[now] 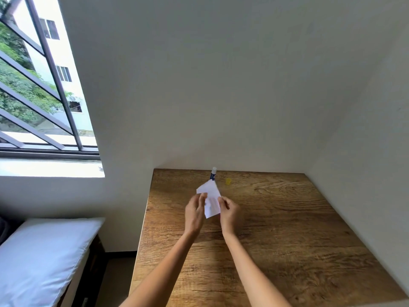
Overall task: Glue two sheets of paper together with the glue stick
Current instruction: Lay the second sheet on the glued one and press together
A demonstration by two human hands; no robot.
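Small white sheets of paper (pixel 211 199) are held up above the wooden table (pixel 276 229), near its far left part. My left hand (pixel 194 212) pinches their left edge and my right hand (pixel 229 212) pinches the right edge. I cannot tell how the sheets lie against each other. Behind the paper the glue stick (pixel 213 173) stands upright with its white tip bared and its dark blue body partly hidden by the paper. Its yellow cap (pixel 228 181) lies on the table just to the right of it.
The table sits in a corner, with white walls at its far and right sides. A barred window (pixel 44 85) is at the upper left. A bed with a white pillow (pixel 39 258) is left of the table, across a narrow gap.
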